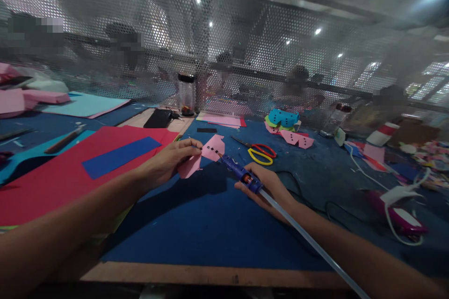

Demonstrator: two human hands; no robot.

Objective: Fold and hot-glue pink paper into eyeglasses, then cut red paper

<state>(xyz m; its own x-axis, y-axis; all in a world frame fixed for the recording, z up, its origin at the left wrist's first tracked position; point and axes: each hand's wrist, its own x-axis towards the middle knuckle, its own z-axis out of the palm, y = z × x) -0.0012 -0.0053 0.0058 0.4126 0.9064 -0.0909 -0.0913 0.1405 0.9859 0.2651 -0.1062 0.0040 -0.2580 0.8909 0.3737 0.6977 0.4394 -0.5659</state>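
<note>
My left hand [175,156] pinches a folded pink paper piece [191,167] that carries a few small black squares. In my right hand [268,184] is a blue glue gun [242,174], gripped around its body. Its nozzle points left and meets or nearly meets the pink paper beside the black squares. A long translucent glue stick [308,238] sticks out of the gun's rear toward the lower right. Just beyond the gun lie scissors [261,153] with red and yellow handles. A narrow black strip [206,130] rests on the blue table mat behind the paper.
Red sheets [115,149] with a blue strip [121,156] cover the left side. Cut blue and pink pieces [283,117] are piled at the back. A jar [186,96] and a phone [157,118] stand near the mesh partition [245,56]. A magenta glue gun [400,215] and its white cord lie right.
</note>
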